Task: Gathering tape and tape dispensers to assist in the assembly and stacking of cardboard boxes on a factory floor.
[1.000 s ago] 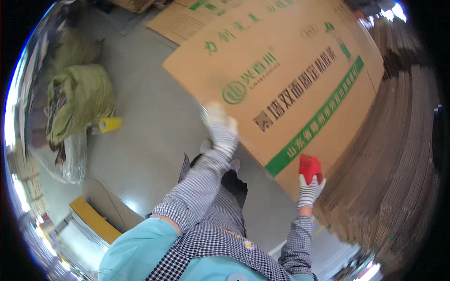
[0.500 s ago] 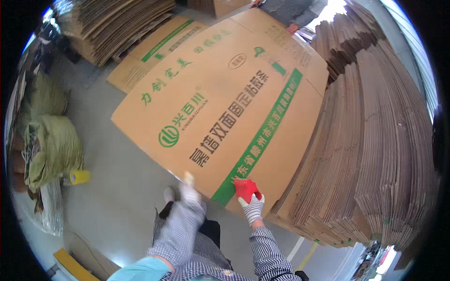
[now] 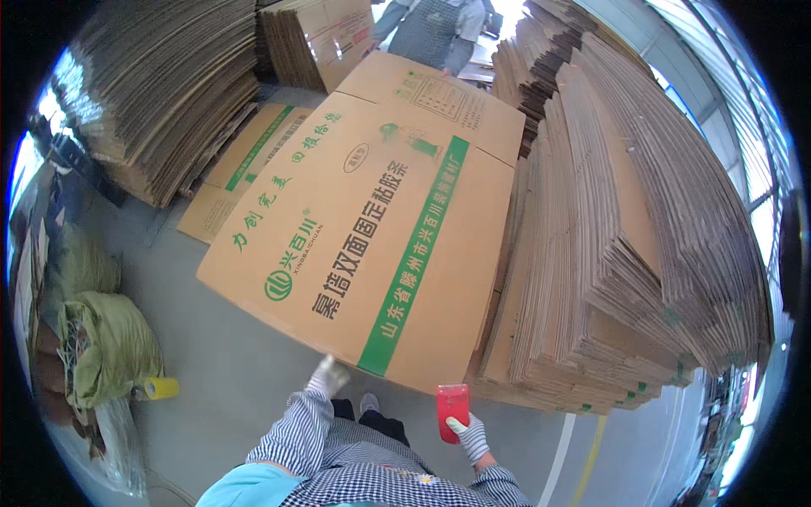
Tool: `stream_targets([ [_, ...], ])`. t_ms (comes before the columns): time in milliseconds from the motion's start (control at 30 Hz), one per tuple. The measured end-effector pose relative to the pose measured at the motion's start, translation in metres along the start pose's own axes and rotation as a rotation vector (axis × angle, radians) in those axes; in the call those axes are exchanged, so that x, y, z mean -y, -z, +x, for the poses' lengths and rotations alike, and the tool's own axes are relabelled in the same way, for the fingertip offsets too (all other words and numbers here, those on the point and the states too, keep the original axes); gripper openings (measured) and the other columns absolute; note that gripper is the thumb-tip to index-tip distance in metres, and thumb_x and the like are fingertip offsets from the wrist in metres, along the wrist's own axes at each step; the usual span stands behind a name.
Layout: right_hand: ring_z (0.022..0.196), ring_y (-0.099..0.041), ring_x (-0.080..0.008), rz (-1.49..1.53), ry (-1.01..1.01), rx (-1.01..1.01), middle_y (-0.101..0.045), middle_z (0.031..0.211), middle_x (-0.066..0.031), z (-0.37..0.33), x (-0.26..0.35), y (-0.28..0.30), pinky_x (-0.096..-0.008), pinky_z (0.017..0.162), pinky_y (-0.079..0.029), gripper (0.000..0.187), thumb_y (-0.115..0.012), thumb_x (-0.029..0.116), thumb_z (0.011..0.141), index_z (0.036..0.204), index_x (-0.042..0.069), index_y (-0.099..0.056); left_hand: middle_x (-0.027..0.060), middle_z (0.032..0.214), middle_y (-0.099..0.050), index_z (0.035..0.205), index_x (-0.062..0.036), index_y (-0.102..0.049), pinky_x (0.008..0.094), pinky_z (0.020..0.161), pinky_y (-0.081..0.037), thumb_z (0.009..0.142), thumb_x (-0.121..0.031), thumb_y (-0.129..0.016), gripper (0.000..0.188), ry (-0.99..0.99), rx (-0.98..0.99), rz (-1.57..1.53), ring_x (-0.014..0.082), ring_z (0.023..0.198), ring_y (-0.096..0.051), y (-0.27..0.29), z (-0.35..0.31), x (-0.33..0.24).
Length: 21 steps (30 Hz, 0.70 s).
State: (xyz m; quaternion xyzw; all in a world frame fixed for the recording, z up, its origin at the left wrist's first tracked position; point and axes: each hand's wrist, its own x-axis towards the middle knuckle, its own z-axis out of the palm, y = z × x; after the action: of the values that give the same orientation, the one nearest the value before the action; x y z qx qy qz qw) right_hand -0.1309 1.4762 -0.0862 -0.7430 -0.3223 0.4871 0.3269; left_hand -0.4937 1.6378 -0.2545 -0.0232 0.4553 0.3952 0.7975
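Note:
A large flat cardboard sheet (image 3: pixel 262 220), brown with green and black print, spreads out before me. My left hand (image 3: pixel 329 377), gloved, is close to its near edge; its fingers are smeared, and I cannot tell whether they touch the board. In my gloved right hand (image 3: pixel 471 433) is a flat red hand tool (image 3: pixel 452 409), held upright just off the sheet's near right corner. The tool's exact kind does not show. Across the sheet, a co-worker (image 3: pixel 427 34) in a checked apron has both hands at its far edge.
Tall stacks of folded cardboard (image 3: pixel 583 253) rise on the right, and another stack (image 3: pixel 173 76) stands far left. A printed sheet (image 3: pixel 215 203) lies on the floor beside that one. Left of me are a green woven sack (image 3: pixel 110 346) and a yellow tape roll (image 3: pixel 160 388).
My right hand has drawn the red tool back off the sheet's face toward me. The left hand has come down beside the near edge. The view has tilted up, showing more of the co-worker.

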Motion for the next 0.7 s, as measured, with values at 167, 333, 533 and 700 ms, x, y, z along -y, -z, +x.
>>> stream_targets([
  [167,0.087,-0.062,-0.0143,0.024,-0.053,-0.076,-0.068,0.097,-0.0059,-0.056,-0.009,0.016,-0.031,0.08,-0.052,0.05,-0.077,0.038,0.079,0.113,0.003,-0.065,0.0076,0.128,-0.057,0.13,-0.0083,-0.051,0.0377,0.1,-0.044,0.095,-0.027,-0.059,0.041,-0.142,-0.066,-0.185,0.0224,0.116,-0.055,-0.083,0.042,-0.054],
  [333,0.087,-0.062,-0.0133,0.119,-0.065,0.005,-0.067,0.098,-0.0043,-0.075,0.035,0.013,-0.0307,0.077,-0.053,0.048,-0.077,0.033,0.08,0.115,0.003,-0.063,0.0165,0.151,-0.027,0.149,-0.0057,-0.021,0.0443,0.112,-0.033,0.092,-0.019,-0.063,0.073,-0.489,0.426,-0.2,0.0348,0.139,-0.031,-0.238,0.026,-0.13],
  [533,0.085,-0.06,-0.0108,0.12,0.024,0.14,-0.067,0.096,-0.0029,-0.054,0.065,-0.004,-0.0283,0.074,-0.052,0.042,-0.076,0.028,0.082,0.113,0.003,-0.064,0.017,0.151,-0.033,0.148,-0.0106,-0.029,0.047,0.115,-0.024,0.095,-0.03,-0.056,0.062,-0.319,0.039,-0.128,0.0333,0.141,-0.026,-0.153,0.057,-0.105],
  [700,0.086,-0.06,-0.0106,0.131,-0.052,0.177,-0.067,0.099,-0.0031,-0.054,0.096,-0.001,-0.0283,0.077,-0.051,0.045,-0.077,0.028,0.081,0.116,0.004,-0.063,0.0139,0.153,-0.031,0.145,-0.0093,-0.033,0.043,0.115,-0.019,0.099,-0.046,-0.038,0.059,0.011,-0.215,-0.048,0.0267,0.141,-0.028,-0.131,0.098,-0.034],
])
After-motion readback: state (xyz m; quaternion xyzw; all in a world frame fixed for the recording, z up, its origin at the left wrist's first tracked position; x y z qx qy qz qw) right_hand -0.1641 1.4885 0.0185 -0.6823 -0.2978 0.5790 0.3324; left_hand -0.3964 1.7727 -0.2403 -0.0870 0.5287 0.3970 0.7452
